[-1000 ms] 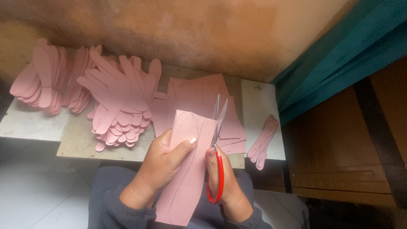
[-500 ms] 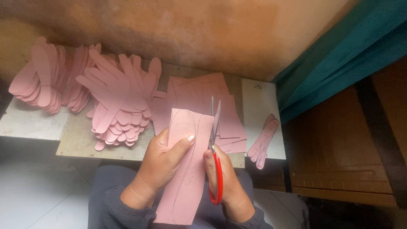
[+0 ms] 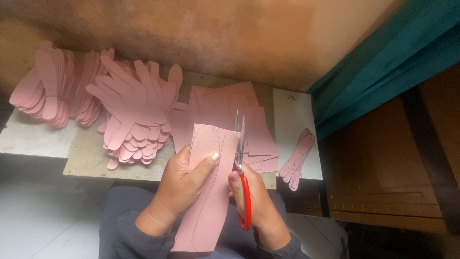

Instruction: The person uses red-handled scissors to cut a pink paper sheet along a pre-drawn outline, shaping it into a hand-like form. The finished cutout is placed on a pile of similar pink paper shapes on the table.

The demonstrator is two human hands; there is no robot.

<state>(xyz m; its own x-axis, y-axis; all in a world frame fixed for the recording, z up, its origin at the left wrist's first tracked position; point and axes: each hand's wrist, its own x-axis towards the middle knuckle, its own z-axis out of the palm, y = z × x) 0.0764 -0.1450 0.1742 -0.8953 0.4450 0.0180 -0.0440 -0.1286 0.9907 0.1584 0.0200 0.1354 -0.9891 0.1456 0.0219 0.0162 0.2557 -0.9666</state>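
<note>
My left hand [image 3: 179,184] grips a pink rectangular sheet [image 3: 206,206] with a curved outline drawn on it, thumb on top. My right hand [image 3: 256,201] holds red-handled scissors [image 3: 241,163] at the sheet's right edge, blades pointing up and nearly closed. Both hands are over my lap, just in front of the low table.
On the wooden board [image 3: 91,160] lie a fanned heap of pink cut-out sole shapes [image 3: 136,120] and another heap [image 3: 52,88] at the far left. A stack of uncut pink sheets [image 3: 225,108] sits behind my hands. A few cut shapes [image 3: 298,158] rest on a white slab. A teal curtain [image 3: 383,62] hangs at right.
The scissor blades have closed somewhat along the sheet's right edge. My hands and the sheet stay almost in the same place.
</note>
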